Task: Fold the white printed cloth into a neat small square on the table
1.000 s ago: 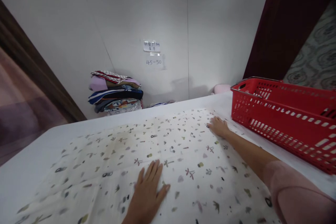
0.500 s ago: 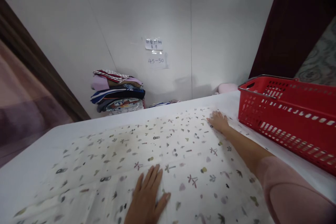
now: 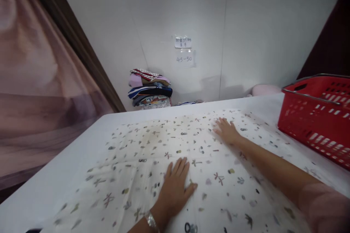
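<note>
Left hand [image 3: 175, 186], right hand [image 3: 226, 131] — splayed flat on printed cloth [image 3: 153, 143] | table margin [image 3: 73, 162] past left edge | basket [image 3: 318, 122] right

indoor work corner, home or workshop unclear: pale panelled wall [image 3: 153, 14] across upper frame, handwritten label [image 3: 184, 59] reading "45-50" at upper centre, fabric pile [image 3: 150, 91] near centre, white table [image 3: 73, 160] below, pink curtain [image 3: 35, 65] at left, red basket [image 3: 303, 127] at right.

Matt, faintly creased cloth [image 3: 202, 169], smooth tabletop [image 3: 60, 174], smooth plastic basket [image 3: 303, 118] with metal handle [image 3: 311, 96], glossy-taped paper signs [image 3: 183, 59].
</note>
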Demonstrator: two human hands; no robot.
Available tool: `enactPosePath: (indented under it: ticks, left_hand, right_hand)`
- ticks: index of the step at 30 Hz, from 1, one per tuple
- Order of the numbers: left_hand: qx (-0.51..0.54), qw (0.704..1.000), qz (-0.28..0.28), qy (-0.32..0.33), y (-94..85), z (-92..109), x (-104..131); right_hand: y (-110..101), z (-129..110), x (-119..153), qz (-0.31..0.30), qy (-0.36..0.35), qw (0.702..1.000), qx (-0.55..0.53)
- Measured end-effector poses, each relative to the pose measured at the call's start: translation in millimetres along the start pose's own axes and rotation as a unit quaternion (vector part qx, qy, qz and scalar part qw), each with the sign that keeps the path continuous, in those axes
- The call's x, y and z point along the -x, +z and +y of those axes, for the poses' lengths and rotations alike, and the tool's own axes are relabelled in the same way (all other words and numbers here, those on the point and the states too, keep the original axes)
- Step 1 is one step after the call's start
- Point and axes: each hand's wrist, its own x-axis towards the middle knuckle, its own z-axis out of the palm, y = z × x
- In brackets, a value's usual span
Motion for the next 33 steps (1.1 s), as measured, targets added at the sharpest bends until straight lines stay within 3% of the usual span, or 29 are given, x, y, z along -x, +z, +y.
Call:
enactPosePath:
  ticks: [4,7,10,13,16,19,24,30,33]
  left_hand:
    - [0.036,0.999,-0.022,-0.018,-3.1,2.9,0.7]
    - [0.071,0.997,-0.031,-0.029,-6.3,6.5,-0.8]
    - [0.109,0.992,-0.042,-0.041,-11.9,10.9,-3.5]
    - [0.136,0.987,-0.053,-0.062,-18.0,14.1,0.7]
    - [0.126,0.988,-0.025,-0.086,-20.8,18.1,17.3]
    - [0.119,0.989,-0.012,-0.081,-20.6,23.9,36.1]
    - [0.134,0.987,-0.012,-0.091,-24.3,33.0,51.7]
    - [0.112,0.984,0.007,-0.137,-31.7,34.7,96.4]
    - [0.096,0.982,0.012,-0.161,-35.9,30.8,116.8]
  right_hand:
    - [3.2,-77.3,17.6,-0.013,-0.152,0.988,-0.033]
    - [8.7,-102.5,18.2,-0.051,-0.198,0.978,-0.033]
    - [13.1,-109.0,16.8,-0.081,-0.182,0.980,-0.024]
    - [17.2,-117.2,27.0,-0.061,-0.151,0.987,-0.005]
    - [25.8,-129.4,49.8,-0.025,-0.199,0.980,-0.007]
    - [33.9,-138.8,69.0,-0.040,-0.249,0.967,-0.022]
    - [30.4,-148.0,90.4,-0.051,-0.222,0.974,-0.011]
    - [39.7,-151.7,160.0,-0.039,-0.300,0.952,-0.040]
    - [40.6,-154.7,188.7,-0.050,-0.284,0.956,-0.046]
